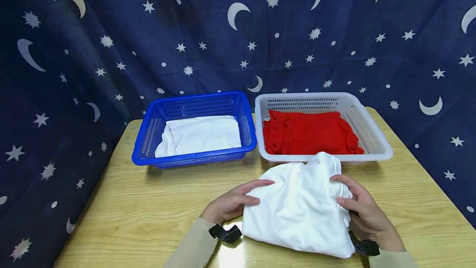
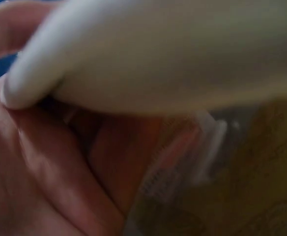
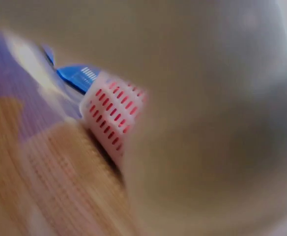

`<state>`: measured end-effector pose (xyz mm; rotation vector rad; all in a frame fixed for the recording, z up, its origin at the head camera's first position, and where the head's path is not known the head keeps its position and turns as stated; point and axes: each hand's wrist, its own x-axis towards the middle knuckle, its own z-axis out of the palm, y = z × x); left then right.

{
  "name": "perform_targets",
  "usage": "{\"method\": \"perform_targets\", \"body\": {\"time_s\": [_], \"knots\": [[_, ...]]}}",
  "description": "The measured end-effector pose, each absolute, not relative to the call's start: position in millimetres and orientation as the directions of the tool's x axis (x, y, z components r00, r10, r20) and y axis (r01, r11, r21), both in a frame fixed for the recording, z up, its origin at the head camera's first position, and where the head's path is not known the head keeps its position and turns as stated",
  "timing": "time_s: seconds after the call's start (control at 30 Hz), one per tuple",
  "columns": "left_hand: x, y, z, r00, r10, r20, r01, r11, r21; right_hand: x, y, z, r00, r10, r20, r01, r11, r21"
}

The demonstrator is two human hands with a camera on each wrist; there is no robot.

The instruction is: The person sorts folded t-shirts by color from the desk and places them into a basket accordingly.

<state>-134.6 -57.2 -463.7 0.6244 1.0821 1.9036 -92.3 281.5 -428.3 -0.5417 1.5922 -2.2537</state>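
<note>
A folded white cloth (image 1: 293, 206) is held between both hands at the front of the table, its upper edge overlapping the near rim of the white basket in the head view. My left hand (image 1: 234, 199) grips its left side, thumb and fingers on top. In the left wrist view the fingers (image 2: 50, 162) pass under the pale cloth (image 2: 158, 54). On the right side, my right hand (image 1: 366, 210) pinches the layered edge, with part of the palm behind it. Blurred cloth (image 3: 212, 132) fills most of the right wrist view.
A blue basket (image 1: 197, 158) holding folded white cloth (image 1: 204, 135) stands at the back left of the wooden table (image 1: 148, 210). Beside it, a white basket (image 1: 379, 148) contains folded red cloth (image 1: 316, 133). A dark blue curtain (image 1: 208, 24) with moons and stars hangs behind.
</note>
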Motion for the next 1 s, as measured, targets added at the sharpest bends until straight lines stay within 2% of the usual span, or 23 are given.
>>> {"method": "perform_targets", "body": {"time_s": [0.2, 0.4, 0.63, 0.7, 0.8, 0.87, 0.93, 1.0], "knots": [[-135, -63, -450, -0.548, 0.834, 0.059, -0.359, -0.299, 0.884, -90, 277, -422, -0.852, -0.517, 0.084, 0.021, -0.194, -0.981], [-136, -71, -429, -0.583, 0.808, 0.086, -0.241, -0.273, 0.931, -93, 273, -411, -0.845, -0.53, 0.069, -0.001, -0.128, -0.992], [-141, -76, -397, -0.731, 0.675, 0.101, -0.067, -0.218, 0.974, -103, 268, -397, -0.873, -0.482, 0.077, -0.016, -0.13, -0.991], [-142, -78, -383, -0.785, 0.608, 0.117, 0.023, -0.161, 0.987, -107, 264, -395, -0.857, -0.511, 0.069, -0.001, -0.132, -0.991], [-142, -82, -360, -0.858, 0.486, 0.169, 0.194, 0.0, 0.981, -112, 254, -393, -0.823, -0.568, 0.029, 0.013, -0.07, -0.997], [-143, -86, -347, -0.887, 0.417, 0.2, 0.262, 0.094, 0.961, -117, 245, -393, -0.802, -0.597, 0.022, -0.005, -0.029, -1.0], [-144, -90, -337, -0.897, 0.376, 0.234, 0.301, 0.129, 0.945, -121, 238, -392, -0.783, -0.62, 0.051, -0.041, -0.031, -0.999], [-146, -95, -329, -0.903, 0.348, 0.25, 0.308, 0.121, 0.944, -126, 232, -391, -0.77, -0.628, 0.108, -0.062, -0.095, -0.994]]}}
